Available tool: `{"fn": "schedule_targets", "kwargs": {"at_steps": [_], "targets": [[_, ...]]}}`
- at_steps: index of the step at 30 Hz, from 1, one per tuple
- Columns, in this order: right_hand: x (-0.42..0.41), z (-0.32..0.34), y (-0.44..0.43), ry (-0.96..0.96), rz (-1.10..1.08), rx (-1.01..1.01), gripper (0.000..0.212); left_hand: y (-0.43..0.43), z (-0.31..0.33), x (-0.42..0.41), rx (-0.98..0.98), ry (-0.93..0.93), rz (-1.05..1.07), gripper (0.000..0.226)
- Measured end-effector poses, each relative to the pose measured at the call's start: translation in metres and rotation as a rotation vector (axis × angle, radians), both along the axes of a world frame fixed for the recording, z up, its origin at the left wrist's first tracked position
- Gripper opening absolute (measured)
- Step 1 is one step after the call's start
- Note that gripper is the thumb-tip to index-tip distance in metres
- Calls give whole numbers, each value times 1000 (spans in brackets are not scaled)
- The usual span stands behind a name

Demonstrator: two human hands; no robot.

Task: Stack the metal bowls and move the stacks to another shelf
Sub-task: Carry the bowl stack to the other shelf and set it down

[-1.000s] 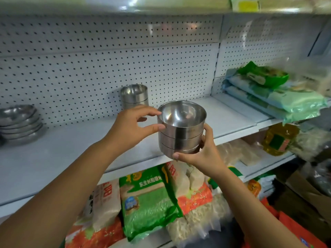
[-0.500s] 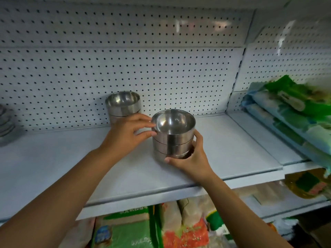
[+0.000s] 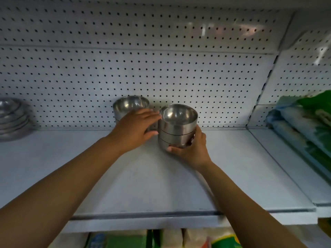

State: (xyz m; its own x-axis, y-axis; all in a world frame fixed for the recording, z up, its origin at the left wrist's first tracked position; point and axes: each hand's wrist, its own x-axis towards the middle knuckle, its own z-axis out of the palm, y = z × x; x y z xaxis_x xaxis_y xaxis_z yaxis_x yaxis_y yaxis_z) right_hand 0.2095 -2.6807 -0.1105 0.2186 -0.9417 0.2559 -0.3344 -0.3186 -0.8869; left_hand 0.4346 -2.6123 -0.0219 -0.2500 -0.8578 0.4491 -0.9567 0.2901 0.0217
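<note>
My right hand [image 3: 192, 149] grips low on the stack of shiny steel bowls [image 3: 177, 129], likely stiff and slick; left hand [image 3: 136, 129] braces it, fingers flat

A pale grey shelf [image 3: 161, 185] carries a stack of steel bowls [image 3: 176, 129] near its middle. Behind and left of that stack, a second bowl stack [image 3: 129, 104] stands against the pegboard [image 3: 179, 68]. Far to its left sits a pile of shallow dishes [image 3: 12, 119]. To its right, green packets [image 3: 304, 122] lie on the adjoining shelf [image 3: 279, 167].
</note>
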Motion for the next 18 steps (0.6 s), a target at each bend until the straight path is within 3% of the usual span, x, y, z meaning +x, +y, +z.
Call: {"fn": "schedule_targets", "kwargs": {"at_steps": [9,18], "targets": [[20,9,-38,108,-22,-6,143,-27,8,4,70,-233,135,81],[15,27,-45,184,45,38,116,-30,3,4,64,-150,102,81]]}}
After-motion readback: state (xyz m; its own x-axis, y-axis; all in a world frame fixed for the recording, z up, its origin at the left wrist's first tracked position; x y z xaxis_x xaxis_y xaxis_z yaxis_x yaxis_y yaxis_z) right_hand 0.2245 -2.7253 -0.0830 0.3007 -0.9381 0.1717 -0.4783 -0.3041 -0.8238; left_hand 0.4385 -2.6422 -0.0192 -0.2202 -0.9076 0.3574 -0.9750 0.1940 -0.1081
